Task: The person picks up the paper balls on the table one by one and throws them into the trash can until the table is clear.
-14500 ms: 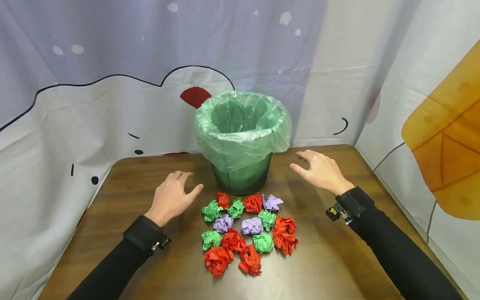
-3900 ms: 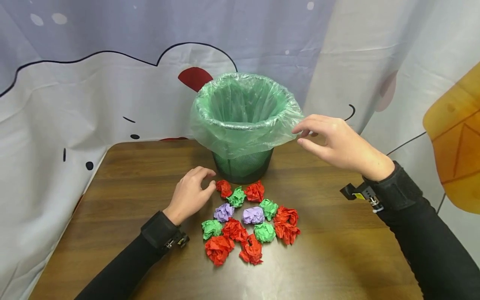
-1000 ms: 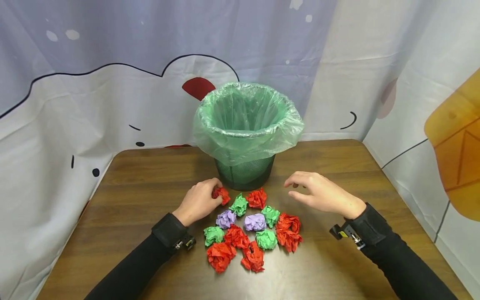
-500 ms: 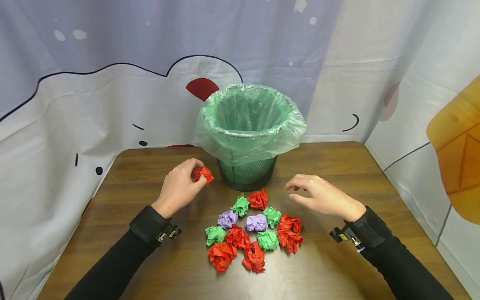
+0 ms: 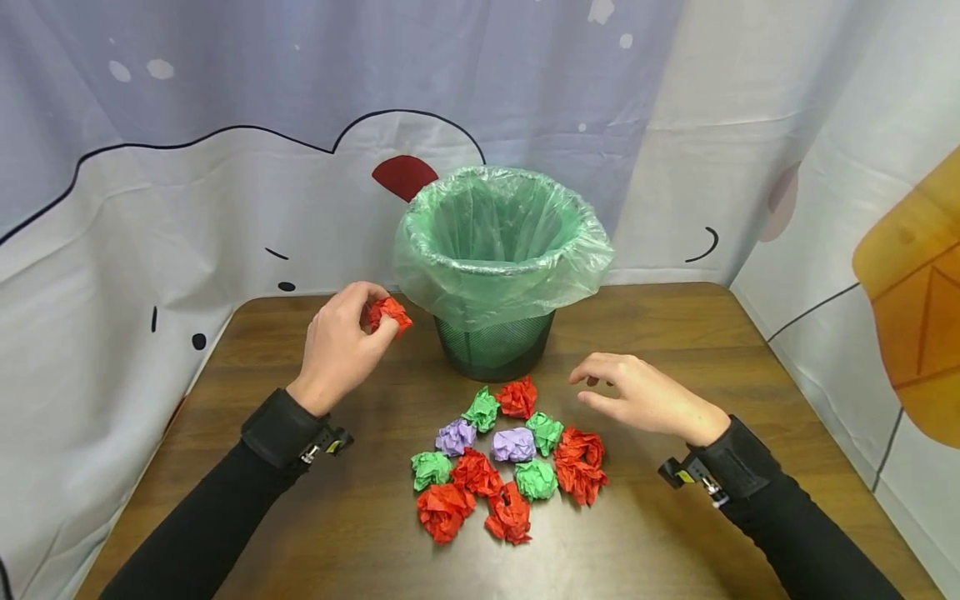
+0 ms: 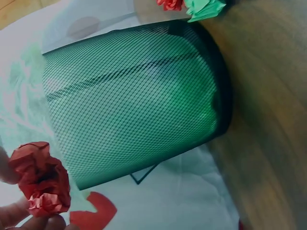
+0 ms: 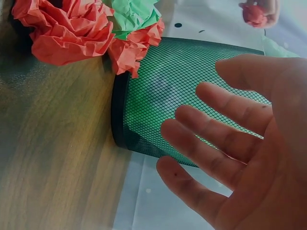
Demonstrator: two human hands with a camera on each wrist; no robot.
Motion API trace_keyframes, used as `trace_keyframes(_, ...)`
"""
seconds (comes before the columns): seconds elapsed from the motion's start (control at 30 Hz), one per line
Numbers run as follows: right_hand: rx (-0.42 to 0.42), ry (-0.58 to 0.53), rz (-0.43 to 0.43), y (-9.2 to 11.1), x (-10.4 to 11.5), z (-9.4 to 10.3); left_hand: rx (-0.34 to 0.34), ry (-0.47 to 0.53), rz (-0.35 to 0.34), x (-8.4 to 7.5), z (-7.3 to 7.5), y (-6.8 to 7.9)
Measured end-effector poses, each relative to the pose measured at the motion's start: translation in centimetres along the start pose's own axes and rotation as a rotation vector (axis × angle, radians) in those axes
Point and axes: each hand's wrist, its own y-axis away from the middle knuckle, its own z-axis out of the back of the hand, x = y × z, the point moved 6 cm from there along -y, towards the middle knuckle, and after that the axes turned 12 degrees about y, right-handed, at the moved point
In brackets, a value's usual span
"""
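Note:
My left hand (image 5: 341,350) pinches a crumpled red paper ball (image 5: 392,315) between thumb and fingers, raised left of the mesh wastebasket (image 5: 487,346). In the left wrist view the same paper ball (image 6: 41,179) shows beside the basket's upper part. A translucent green bag (image 5: 502,292) lines the basket and folds over its rim. My right hand (image 5: 648,398) hovers right of the paper balls, holding nothing. Its fingers (image 7: 206,139) are spread and slightly bent in the right wrist view. Through the mesh, a faint purplish patch (image 7: 163,86) shows inside.
Several crumpled paper balls lie before the basket: red (image 5: 444,512), green (image 5: 536,480) and purple (image 5: 513,445). They rest on a brown wooden table (image 5: 315,533). A patterned curtain (image 5: 225,217) hangs close behind the table, and another stretch runs along its right side.
My left hand has lifted the red ball from the table, up and leftward. Earlier, a green and a purple ball left the pile. My right hand came down from beside the bag's rim.

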Motion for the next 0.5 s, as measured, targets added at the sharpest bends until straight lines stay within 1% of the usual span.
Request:
trace_keyframes(0.27, 0.004, -0.001, 0.000, 0.2, -0.1, -0.4, -0.061, 0.036, -0.040, -1.2, 1.4, -2.0)
trace_keyframes(0.5, 0.014, 0.000, -0.002, 0.4, -0.1, -0.7, -0.077, 0.066, -0.058, -2.5, 2.1, -3.9)
